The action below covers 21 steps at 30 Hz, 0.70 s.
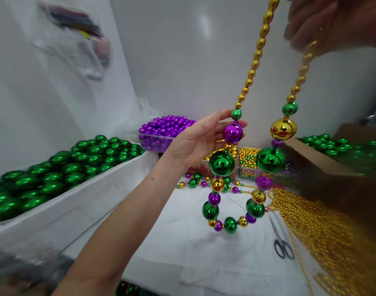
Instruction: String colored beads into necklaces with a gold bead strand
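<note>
A bead necklace [221, 163] hangs in a loop before me, with large green, gold and purple beads at the bottom and smaller gold beads up both sides. High at the top right, my right hand [326, 24], blurred, is closed on the gold strand. My left hand [203, 137] reaches in from the lower left, its fingers curled around the necklace's left side by a small green bead and a purple bead. Below the loop's right side, black-handled scissors [283, 248] lie on the white table covering [224, 259].
Green balls fill a long white bin [83, 201] at left. Purple beads [167, 127] sit in a clear container behind. Gold bead strands [323, 226] spread at right near a cardboard box [317, 164]. Another beaded strand [193, 182] lies at the back. A plastic bag [73, 41] hangs on the wall.
</note>
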{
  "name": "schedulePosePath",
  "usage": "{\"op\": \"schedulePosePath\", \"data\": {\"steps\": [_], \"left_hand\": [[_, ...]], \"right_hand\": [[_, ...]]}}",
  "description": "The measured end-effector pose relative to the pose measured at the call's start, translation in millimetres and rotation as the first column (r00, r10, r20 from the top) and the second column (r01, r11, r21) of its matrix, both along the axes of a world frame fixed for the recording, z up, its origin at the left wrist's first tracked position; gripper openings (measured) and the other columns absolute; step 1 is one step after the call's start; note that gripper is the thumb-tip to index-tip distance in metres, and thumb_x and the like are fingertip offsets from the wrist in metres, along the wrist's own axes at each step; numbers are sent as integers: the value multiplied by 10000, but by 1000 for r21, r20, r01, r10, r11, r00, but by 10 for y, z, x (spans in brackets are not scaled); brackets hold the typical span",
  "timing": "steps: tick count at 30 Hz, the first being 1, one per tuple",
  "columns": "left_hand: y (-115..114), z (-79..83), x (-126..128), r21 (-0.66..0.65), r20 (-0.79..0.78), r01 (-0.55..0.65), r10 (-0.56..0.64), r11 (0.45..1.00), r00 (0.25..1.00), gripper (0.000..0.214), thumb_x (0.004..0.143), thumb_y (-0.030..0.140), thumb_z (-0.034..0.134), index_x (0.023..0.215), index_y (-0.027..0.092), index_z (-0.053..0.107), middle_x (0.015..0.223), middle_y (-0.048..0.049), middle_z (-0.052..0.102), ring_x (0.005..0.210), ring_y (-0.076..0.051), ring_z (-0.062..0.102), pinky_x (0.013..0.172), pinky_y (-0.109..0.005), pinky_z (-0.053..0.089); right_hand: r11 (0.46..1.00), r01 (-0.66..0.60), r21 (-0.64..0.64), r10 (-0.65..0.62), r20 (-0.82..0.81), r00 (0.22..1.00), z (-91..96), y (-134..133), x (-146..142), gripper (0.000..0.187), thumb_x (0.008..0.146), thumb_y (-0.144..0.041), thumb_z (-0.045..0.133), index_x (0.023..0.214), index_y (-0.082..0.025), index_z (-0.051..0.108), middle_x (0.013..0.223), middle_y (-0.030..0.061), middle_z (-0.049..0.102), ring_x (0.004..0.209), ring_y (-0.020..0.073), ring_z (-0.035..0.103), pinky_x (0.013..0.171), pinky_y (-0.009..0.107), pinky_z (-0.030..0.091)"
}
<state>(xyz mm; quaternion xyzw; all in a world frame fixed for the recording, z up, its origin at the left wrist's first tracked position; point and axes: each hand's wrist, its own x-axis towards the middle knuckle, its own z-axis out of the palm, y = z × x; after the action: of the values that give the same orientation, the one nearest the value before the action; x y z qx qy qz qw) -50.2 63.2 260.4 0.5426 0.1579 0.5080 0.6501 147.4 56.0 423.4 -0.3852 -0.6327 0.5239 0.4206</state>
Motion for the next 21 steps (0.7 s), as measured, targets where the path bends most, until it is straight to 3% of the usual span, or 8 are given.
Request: {"op": "schedulePosePath", "data": {"steps": [2,7,11,15,19,21], "left_hand": [[-39,-56,-226,35,11,-42,42,998,999,361,800,361,623,1112,181,649,1078,-88,684,1088,-262,597,907,-382,449],[-65,-162,-785,98,18,-94,93,991,996,419,800,432,635,1142,189,635,1138,-105,662,1072,-242,598,903,-359,444],[-96,-377,-1144,58,6,-98,98,993,995,511,766,518,652,1153,187,613,1121,-131,660,1044,-268,605,905,-390,429],[-166,-575,-1453,27,24,-126,125,992,992,550,777,572,610,1161,178,590,1151,-147,637,1034,-281,606,905,-401,422],[-294,-582,-1667,35,14,-234,234,972,972,506,786,525,625,1151,177,587,1139,-134,635,1034,-272,601,890,-381,431],[-442,-536,-1707,76,8,-390,390,918,921,453,770,476,665,1103,173,613,1097,-116,649,1012,-254,601,870,-357,445]], "right_hand": [[998,-68,-9,68,-25,997,37,88,-247,626,915,-389,41,580,-77,468,437,-110,310,339,-133,315,456,108,66],[973,-127,194,146,-88,985,118,194,-824,284,929,-138,408,681,-93,540,575,-47,445,457,-38,406,425,95,276],[939,-307,155,312,-7,950,155,374,-1113,230,933,-143,442,740,-98,559,534,-65,399,448,-23,332,410,105,244],[921,-364,136,356,76,931,152,543,-1371,180,908,-118,501,745,-94,575,508,-60,412,436,-10,354,377,92,212],[905,-397,153,380,129,916,137,508,-1623,201,909,-108,492,722,-95,564,510,-50,438,423,-6,371,365,89,219],[898,-407,166,389,131,912,160,370,-1746,196,904,-92,482,725,-91,562,523,-47,456,419,-6,379,375,86,240]]}}
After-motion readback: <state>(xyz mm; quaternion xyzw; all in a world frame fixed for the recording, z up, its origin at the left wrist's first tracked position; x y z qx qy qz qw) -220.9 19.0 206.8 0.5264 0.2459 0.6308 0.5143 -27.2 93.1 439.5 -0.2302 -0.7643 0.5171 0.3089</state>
